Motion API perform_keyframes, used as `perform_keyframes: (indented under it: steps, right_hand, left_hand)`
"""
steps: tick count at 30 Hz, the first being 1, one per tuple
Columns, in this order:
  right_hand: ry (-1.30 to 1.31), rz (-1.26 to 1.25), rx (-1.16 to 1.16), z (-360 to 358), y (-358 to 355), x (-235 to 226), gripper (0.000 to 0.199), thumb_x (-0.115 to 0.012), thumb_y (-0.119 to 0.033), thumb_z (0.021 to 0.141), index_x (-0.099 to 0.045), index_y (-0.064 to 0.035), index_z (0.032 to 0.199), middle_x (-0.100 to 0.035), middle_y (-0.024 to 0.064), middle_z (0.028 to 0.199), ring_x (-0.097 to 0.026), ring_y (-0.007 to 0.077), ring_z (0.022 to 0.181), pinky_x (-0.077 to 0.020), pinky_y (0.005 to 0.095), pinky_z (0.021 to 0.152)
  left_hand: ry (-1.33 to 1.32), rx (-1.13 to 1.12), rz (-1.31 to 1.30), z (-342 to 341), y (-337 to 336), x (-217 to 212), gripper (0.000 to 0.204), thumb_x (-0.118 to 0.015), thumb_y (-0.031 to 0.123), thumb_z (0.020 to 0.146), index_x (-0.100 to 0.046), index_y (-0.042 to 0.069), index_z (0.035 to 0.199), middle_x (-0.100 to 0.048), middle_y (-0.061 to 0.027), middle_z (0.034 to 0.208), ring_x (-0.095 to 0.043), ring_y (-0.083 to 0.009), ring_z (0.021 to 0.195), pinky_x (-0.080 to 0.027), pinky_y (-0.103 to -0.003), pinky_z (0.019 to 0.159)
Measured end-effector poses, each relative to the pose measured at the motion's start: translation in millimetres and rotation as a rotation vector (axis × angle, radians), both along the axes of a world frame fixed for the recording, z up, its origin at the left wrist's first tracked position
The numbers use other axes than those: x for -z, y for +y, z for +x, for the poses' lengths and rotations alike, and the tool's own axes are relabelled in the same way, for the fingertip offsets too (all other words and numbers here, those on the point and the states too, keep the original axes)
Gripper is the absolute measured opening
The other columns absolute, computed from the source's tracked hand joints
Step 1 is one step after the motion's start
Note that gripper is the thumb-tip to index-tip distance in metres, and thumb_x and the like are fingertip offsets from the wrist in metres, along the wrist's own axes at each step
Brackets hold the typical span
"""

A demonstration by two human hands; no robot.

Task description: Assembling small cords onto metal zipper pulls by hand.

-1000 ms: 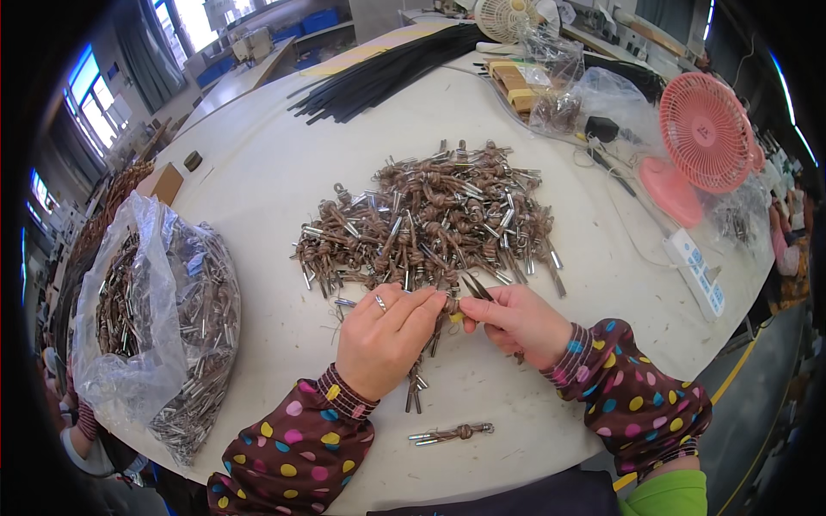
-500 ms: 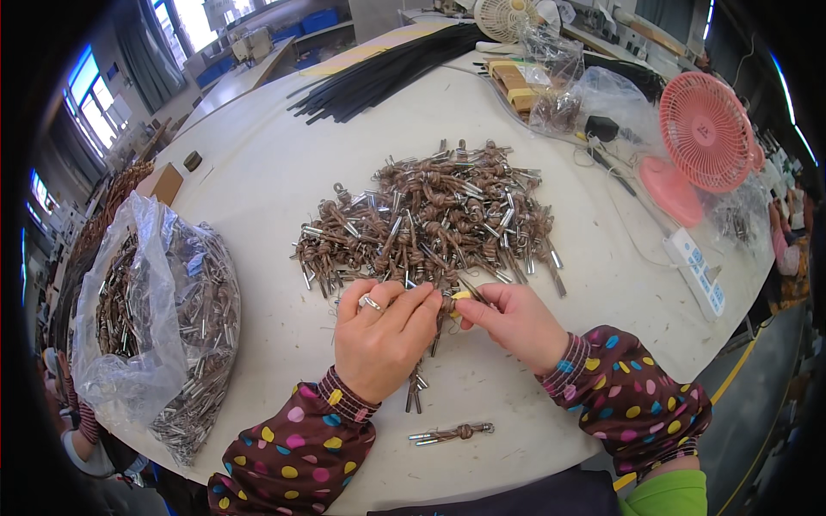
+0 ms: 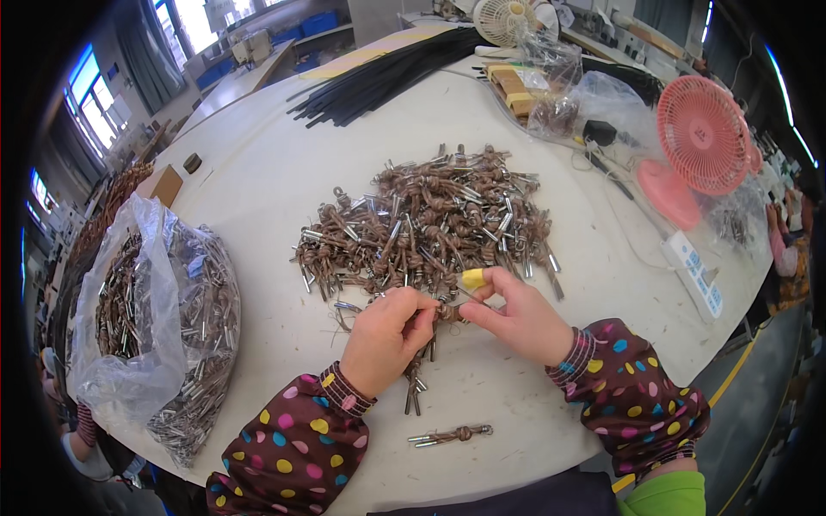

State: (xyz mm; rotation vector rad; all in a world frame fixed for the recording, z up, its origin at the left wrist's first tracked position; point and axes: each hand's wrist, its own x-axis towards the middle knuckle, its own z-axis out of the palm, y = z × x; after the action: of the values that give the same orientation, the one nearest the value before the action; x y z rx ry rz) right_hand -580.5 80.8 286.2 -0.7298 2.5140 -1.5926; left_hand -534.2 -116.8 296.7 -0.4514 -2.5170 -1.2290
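Brown knotted cords with silver metal tips make a heap [image 3: 439, 215] in the middle of the table. At its near edge my left hand [image 3: 391, 331] pinches one knotted cord [image 3: 447, 311] between thumb and fingers. My right hand [image 3: 527, 320] is closed on a thin dark tool [image 3: 471, 297], its kind unclear, whose end meets the knot. A yellow finger cover [image 3: 473, 278] sits on my raised right index finger. Below my hands, metal-tipped cord ends [image 3: 415, 396] rest on the table. Nearer to me lies a single knotted cord [image 3: 452, 435], apart from the rest.
To the left stands a clear plastic bag [image 3: 129, 361] full of similar cords. Black strips [image 3: 387, 77] lie at the back. A pink fan [image 3: 701, 138] and a white power strip [image 3: 693, 275] with cables are on the right, near clear plastic bags [image 3: 611, 107].
My right index finger has lifted off the knot, showing its yellow cover. My left hand has turned, its fingers curling in more. Both hands stay at the same knotted cord.
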Motion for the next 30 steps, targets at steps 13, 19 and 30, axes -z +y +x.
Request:
perform_keyframes:
  steps: [13,19,30]
  right_hand:
    - [0.696,0.626,-0.081,9,-3,-47,0.025,-0.065,-0.032,0.084,-0.053,-0.0101,0.085,-0.052,0.0033,0.079,-0.061,0.0200,0.063,-0.0462,0.0328,0.050]
    - [0.773,0.653,-0.116,9,-6,-50,0.023,-0.065,-0.031,0.083,-0.054,-0.0114,0.081,-0.051,0.0018,0.077,-0.059,0.0194,0.061,-0.0453,0.0311,0.050]
    - [0.521,0.499,-0.135,5,0,-43,0.026,-0.067,-0.031,0.082,-0.057,-0.0082,0.087,-0.059,0.0042,0.083,-0.063,0.0221,0.069,-0.0483,0.0325,0.053]
  left_hand:
    - [0.269,0.035,-0.236,-4,-4,7,0.016,-0.065,0.002,0.076,-0.055,0.004,0.088,-0.054,-0.0090,0.075,-0.055,-0.0270,0.072,-0.047,-0.036,0.065]
    - [0.394,0.065,-0.351,-6,-6,7,0.018,-0.067,0.004,0.074,-0.055,0.006,0.088,-0.053,-0.0065,0.078,-0.053,-0.0241,0.071,-0.045,-0.034,0.066]
    - [0.271,-0.002,-0.283,-3,-5,6,0.019,-0.065,0.003,0.078,-0.056,0.006,0.094,-0.054,-0.0081,0.072,-0.054,-0.0253,0.069,-0.044,-0.036,0.064]
